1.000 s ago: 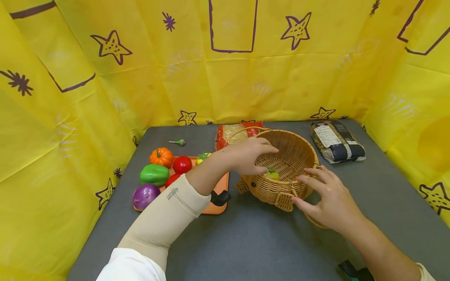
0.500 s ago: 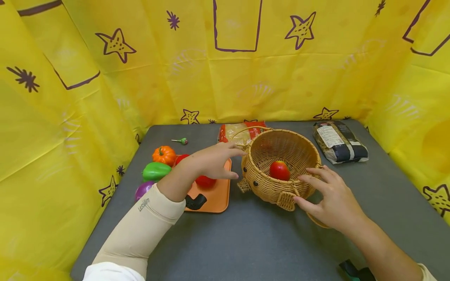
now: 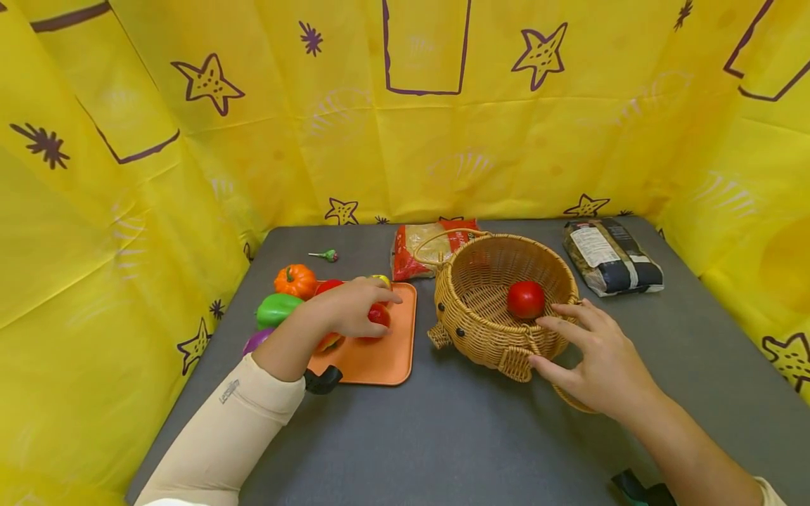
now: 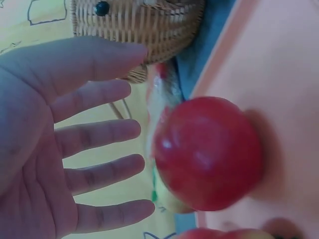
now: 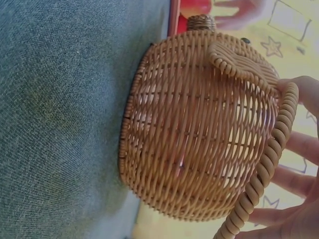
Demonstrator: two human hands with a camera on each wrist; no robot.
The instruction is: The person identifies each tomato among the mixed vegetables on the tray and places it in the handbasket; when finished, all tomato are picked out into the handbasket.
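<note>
My left hand (image 3: 354, 307) is over the orange tray (image 3: 395, 365) with its fingers spread, holding nothing. A round red apple (image 3: 380, 316) lies by its fingertips, and in the left wrist view that apple (image 4: 209, 154) sits just past the straight fingers. At the wicker basket (image 3: 481, 341), my right hand (image 3: 601, 358) holds the near right rim, thumb outside by the woven ear and fingers over the edge. In the right wrist view the thumb meets the root of the coiled handle (image 5: 264, 164). Another red fruit (image 3: 525, 300) rests inside the basket.
Beside the tray are an orange pumpkin (image 3: 296, 281), a green pepper (image 3: 277, 310) and a purple vegetable (image 3: 257, 341). A lollipop (image 3: 325, 255) lies farther back. Behind the basket is a red-and-clear packet (image 3: 408, 253); a dark bag (image 3: 612, 256) lies at the back right.
My left hand has moved from over the basket leftward to the tray. The red fruit is left in the basket and has rolled right. My right hand has stayed at the rim.
</note>
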